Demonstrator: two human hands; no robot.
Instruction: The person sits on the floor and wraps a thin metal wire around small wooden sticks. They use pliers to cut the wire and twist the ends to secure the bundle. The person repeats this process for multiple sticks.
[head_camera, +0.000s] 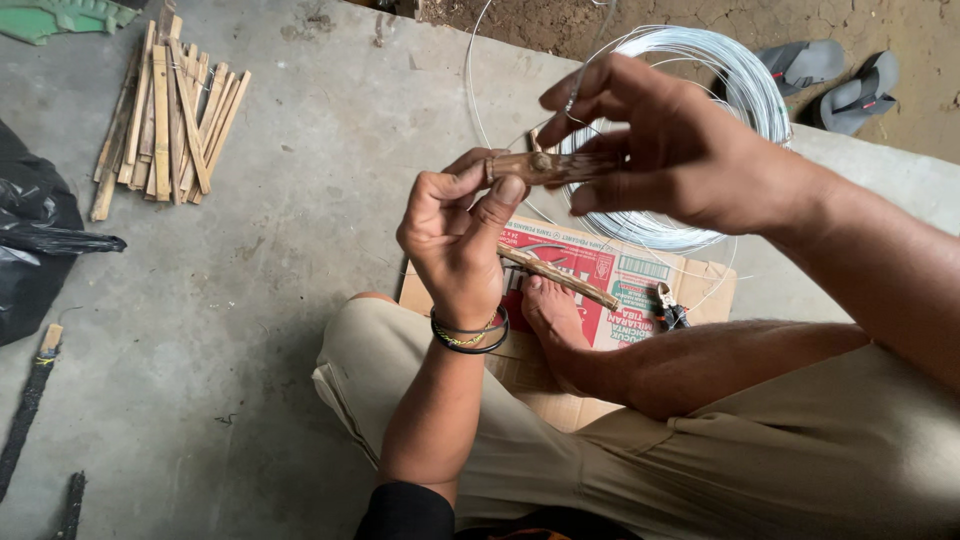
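Observation:
My left hand grips one end of a short brown wooden stick, held level in front of me. My right hand holds the stick's other end and pinches a thin silver wire between thumb and forefinger above it. The wire runs up from the stick. A large coil of silver wire lies on the concrete behind my hands. A second wooden stick rests on the flattened cardboard box by my bare foot.
A pile of split bamboo slats lies at the upper left. Black plastic sheeting sits at the left edge. Pliers rest on the cardboard. A pair of grey sandals lies on the dirt at the upper right.

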